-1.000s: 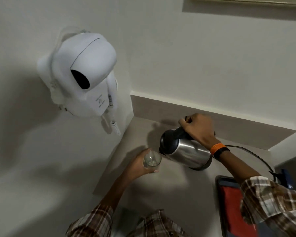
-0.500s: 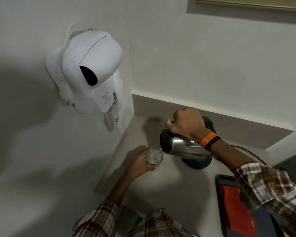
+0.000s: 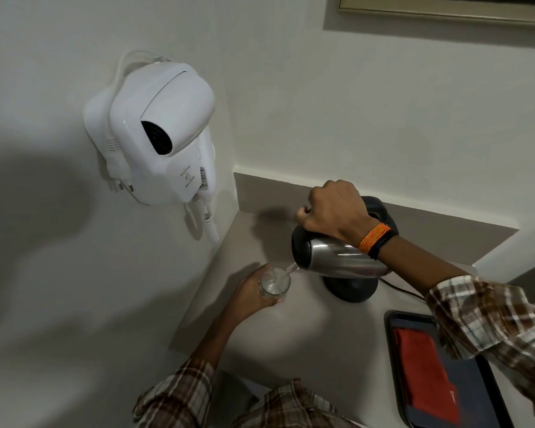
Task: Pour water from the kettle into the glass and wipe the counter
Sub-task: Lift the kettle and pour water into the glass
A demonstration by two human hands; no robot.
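A steel kettle [image 3: 337, 257] with a black lid and handle is tipped far to the left, its spout over a clear glass [image 3: 274, 284]. A thin stream of water runs from the spout into the glass. My right hand [image 3: 334, 214] is closed around the kettle's handle from above. My left hand [image 3: 247, 293] is wrapped around the glass from the left, holding it just above the grey counter [image 3: 291, 344]. The kettle's black base [image 3: 349, 288] sits on the counter under the kettle.
A white hair dryer [image 3: 158, 134] with a coiled cord hangs on the left wall above the counter's corner. A dark tray [image 3: 399, 319] holding a red cloth [image 3: 423, 372] lies at the front right. A black cable [image 3: 402, 290] runs right from the base.
My right hand has tipped the kettle further over toward the glass, and water now runs into it. The left hand has kept the glass in place.
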